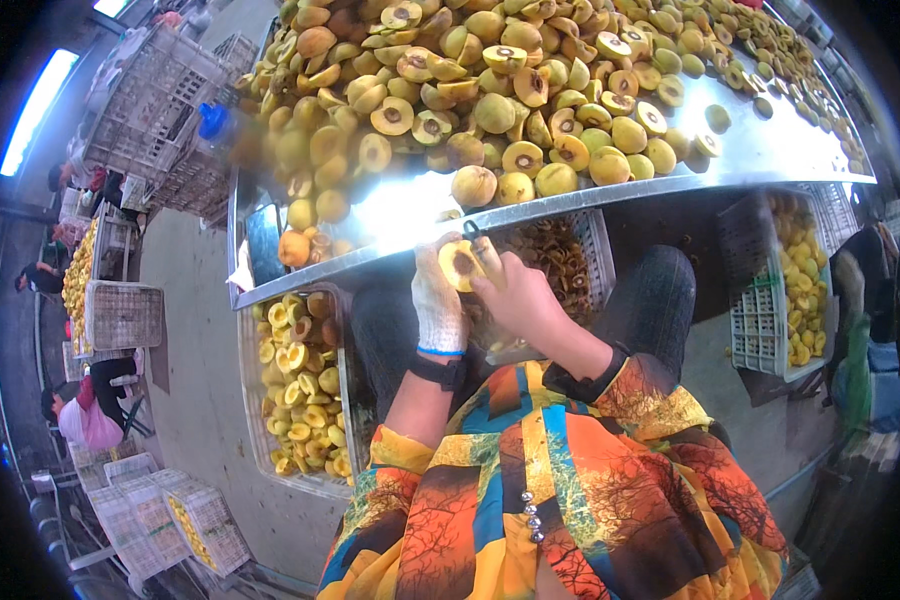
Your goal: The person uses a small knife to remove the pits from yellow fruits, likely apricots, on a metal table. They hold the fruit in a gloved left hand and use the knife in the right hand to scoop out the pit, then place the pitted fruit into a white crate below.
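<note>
My left hand [436,300], in a white knit glove, is closed on a yellow peach half [460,266] with its cut face and brown centre showing. Close against the fruit is my bare right hand [522,300], its fingers curled round a small pitting tool [472,229] whose dark looped end sticks out above the peach; its handle is hidden in the hand. Both hands are over my lap at the near edge of the metal table [570,205]. On it lies a big heap of peaches [495,112], many cut in half.
Left of my legs stands a crate [257,420] of pitted peach halves. Another crate [598,262], beneath the table edge, holds brown pits and scraps. A white crate [758,325] of yellow fruit is at right. Stacked crates [155,100] and a seated person [95,410] are at left.
</note>
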`<state>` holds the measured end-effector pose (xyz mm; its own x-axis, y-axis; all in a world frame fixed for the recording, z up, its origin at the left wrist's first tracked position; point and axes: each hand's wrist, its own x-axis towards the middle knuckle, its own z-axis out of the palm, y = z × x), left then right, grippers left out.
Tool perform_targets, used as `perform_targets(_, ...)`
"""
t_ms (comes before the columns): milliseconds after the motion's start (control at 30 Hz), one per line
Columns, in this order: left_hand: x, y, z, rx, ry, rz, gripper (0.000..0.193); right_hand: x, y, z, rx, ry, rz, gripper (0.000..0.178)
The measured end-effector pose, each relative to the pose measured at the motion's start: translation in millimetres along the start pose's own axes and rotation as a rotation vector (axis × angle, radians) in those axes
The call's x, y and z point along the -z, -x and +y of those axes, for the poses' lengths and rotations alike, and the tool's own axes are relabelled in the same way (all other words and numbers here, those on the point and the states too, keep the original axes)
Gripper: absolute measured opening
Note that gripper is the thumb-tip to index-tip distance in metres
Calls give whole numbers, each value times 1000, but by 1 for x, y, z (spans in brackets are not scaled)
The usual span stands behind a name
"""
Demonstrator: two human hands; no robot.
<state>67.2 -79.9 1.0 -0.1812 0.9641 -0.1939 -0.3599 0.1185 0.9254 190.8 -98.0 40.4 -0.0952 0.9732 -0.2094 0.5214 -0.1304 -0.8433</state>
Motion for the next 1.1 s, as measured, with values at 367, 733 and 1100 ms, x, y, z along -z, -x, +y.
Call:
perform_targets(367, -4, 5, 23, 30, 6, -26, 45, 8, 18, -4, 43, 225, -165, 34)
perform_targets(733, 3, 0, 16, -149, -300, -99, 45, 10, 25, -12, 22, 203, -207, 30)
perform_targets(1100, -7, 5, 33, 31, -47, -103, 46, 1, 18, -6, 44, -31, -306, 35)
